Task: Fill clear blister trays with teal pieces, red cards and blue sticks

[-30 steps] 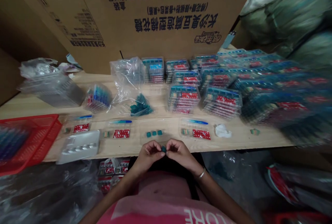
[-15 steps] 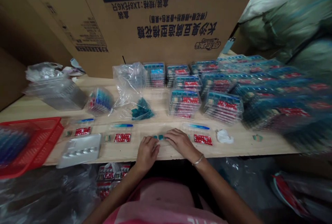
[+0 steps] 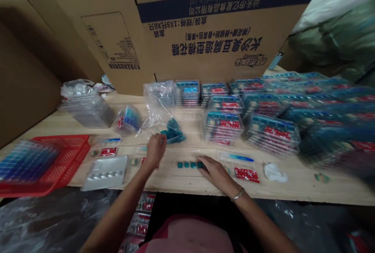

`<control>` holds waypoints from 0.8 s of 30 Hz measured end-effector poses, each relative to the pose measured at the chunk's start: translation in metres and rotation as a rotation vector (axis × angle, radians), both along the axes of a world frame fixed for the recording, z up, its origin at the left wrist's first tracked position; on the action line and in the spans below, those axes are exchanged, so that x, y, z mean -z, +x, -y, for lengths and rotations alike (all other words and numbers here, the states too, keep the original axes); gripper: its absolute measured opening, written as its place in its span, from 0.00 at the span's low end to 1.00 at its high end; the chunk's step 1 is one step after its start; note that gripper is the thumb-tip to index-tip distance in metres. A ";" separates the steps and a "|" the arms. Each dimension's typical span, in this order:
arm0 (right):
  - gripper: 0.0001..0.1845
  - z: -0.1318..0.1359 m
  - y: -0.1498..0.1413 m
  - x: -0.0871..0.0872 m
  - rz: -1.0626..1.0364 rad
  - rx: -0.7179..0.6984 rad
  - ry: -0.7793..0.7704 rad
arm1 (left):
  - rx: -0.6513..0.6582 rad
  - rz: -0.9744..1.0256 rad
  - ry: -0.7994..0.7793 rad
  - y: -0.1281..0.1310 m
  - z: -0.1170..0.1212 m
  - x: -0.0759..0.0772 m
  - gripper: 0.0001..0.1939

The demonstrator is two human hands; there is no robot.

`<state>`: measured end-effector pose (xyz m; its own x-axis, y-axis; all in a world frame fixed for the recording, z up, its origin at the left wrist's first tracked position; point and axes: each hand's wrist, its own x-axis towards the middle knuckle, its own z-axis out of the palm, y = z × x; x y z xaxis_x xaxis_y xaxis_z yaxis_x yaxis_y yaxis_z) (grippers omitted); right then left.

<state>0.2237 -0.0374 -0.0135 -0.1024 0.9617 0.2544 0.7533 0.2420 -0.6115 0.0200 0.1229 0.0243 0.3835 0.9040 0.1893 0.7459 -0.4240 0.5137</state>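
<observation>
Several small teal cubes (image 3: 186, 165) stand in a row in a clear plastic tray in front of me. At the row's right end, the fingers of my right hand (image 3: 215, 173) are on the last cube. My left hand (image 3: 156, 149) is raised to the left, its fingers curled at the near edge of a heap of teal cubes (image 3: 175, 131) by a clear bag (image 3: 161, 96). What the left fingers hold, if anything, is hidden. Right of my right hand lies a clear tray with a blue tube (image 3: 237, 157) and a red sachet (image 3: 247, 174).
Stacks of filled clear trays (image 3: 223, 126) crowd the right and back. At left are a red basket (image 3: 74, 155) of blue tubes, a white moulded tray (image 3: 105, 172) and stacked clear trays (image 3: 90, 110). Crumpled tissue (image 3: 274, 172) lies right. A large carton (image 3: 211, 61) stands behind.
My left hand has moved from the tray up and left to the heap. My right hand remains at the row, where more teal cubes are now visible. The view has shifted.
</observation>
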 end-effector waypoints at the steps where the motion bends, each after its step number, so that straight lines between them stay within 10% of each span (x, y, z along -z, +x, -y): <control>1: 0.21 0.000 -0.001 -0.002 0.005 0.007 0.003 | -0.010 -0.022 -0.018 0.004 -0.022 -0.004 0.10; 5: 0.16 0.004 -0.003 -0.011 0.046 0.043 0.062 | 0.006 -0.061 -0.100 0.023 -0.079 -0.005 0.08; 10: 0.13 0.015 -0.001 -0.013 0.049 0.079 0.094 | 0.046 0.037 -0.148 0.023 -0.087 -0.007 0.08; 24: 0.10 -0.028 -0.064 -0.038 -0.834 0.035 -0.091 | 0.328 0.822 -0.671 -0.010 0.061 -0.022 0.16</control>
